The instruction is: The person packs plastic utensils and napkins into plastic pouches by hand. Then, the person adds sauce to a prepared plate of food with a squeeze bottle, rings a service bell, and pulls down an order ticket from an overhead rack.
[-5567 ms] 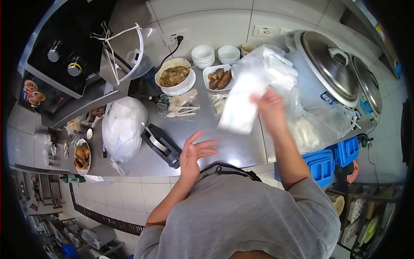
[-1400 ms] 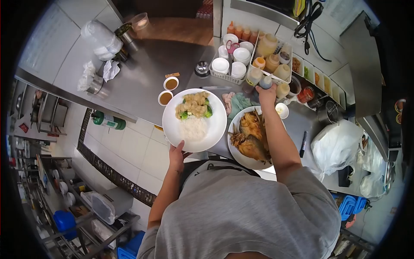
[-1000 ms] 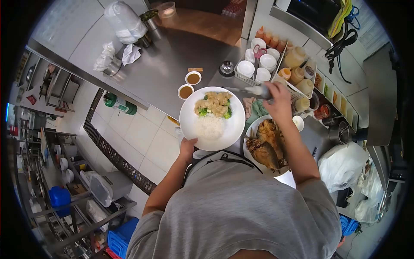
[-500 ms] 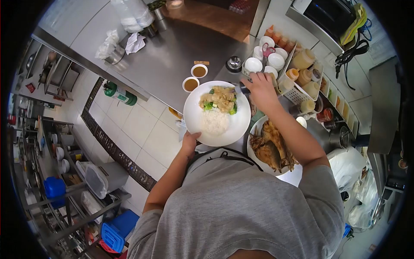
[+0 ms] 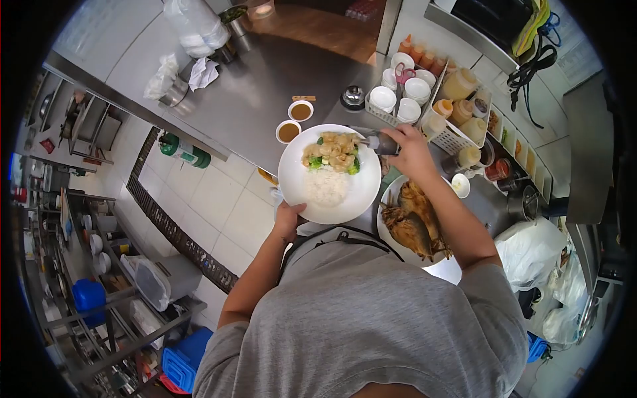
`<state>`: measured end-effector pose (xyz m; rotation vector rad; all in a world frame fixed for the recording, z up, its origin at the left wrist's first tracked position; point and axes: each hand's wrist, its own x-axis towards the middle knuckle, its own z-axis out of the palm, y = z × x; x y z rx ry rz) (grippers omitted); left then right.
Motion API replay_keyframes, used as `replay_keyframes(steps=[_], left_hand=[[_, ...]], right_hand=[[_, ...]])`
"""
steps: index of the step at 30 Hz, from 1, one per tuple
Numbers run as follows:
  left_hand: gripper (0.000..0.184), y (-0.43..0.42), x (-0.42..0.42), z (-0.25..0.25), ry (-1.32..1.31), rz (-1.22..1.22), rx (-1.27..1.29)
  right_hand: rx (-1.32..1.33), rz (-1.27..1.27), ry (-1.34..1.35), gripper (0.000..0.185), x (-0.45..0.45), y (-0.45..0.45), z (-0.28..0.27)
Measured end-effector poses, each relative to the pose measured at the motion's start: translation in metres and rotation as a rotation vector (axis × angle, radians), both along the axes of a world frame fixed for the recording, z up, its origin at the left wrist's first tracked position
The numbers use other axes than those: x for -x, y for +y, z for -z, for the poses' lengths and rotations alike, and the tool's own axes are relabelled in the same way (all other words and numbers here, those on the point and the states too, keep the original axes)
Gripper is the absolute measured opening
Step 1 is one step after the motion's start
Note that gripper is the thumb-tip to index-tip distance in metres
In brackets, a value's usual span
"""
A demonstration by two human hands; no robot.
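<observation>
My left hand (image 5: 288,220) grips the near-left rim of a white plate (image 5: 292,174), thumb on top. On the plate are a mound of white rice (image 5: 326,187), broccoli (image 5: 353,167) and pieces in a pale brown sauce (image 5: 332,150). My right hand (image 5: 410,149) is closed around a small clear bottle with dark contents (image 5: 382,144). The bottle lies nearly level, its narrow tip over the plate's right rim, pointing at the sauced food. Whether anything comes out cannot be made out. Below my right forearm, a second plate holds fried fish (image 5: 413,229).
Two sauce cups (image 5: 288,131) stand beyond the plate on the steel counter (image 5: 265,86). A call bell (image 5: 353,98), a basket of white bowls (image 5: 382,99) and a basket of squeeze bottles (image 5: 460,85) line the right. A small white cup (image 5: 460,186) sits near my right forearm.
My right hand has turned the bottle and brought its tip over the plate's edge. The plate stays in my left hand. The whole view has shifted slightly.
</observation>
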<state>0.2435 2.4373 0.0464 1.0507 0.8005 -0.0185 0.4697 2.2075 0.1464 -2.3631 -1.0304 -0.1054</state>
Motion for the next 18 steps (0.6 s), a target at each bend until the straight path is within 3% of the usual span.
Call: replay_keyframes(steps=[2, 4, 8, 11, 15, 18], left_hand=[[0.040, 0.003, 0.001, 0.000, -0.020, 0.026, -0.004], [0.041, 0.005, 0.003, 0.000, -0.033, 0.025, 0.005], [0.044, 0.017, 0.010, -0.002, -0.028, 0.038, 0.047], [0.046, 0.026, 0.017, -0.025, -0.042, -0.005, 0.118], [0.042, 0.072, 0.006, -0.043, -0.086, -0.052, 0.121], [0.042, 0.120, -0.020, -0.049, -0.146, -0.083, 0.057]], right_hand=[[-0.157, 0.036, 0.196, 0.057, 0.000, -0.006, 0.003], [-0.294, 0.140, 0.216, 0.057, 0.007, -0.017, -0.002], [-0.528, 0.396, 0.068, 0.059, 0.003, -0.051, 0.017], [-0.591, 0.611, 0.173, 0.062, -0.001, -0.064, 0.010], [-0.437, 0.698, 0.075, 0.062, -0.023, -0.068, 0.038], [-0.409, 0.771, 0.202, 0.068, -0.027, -0.068, 0.053]])
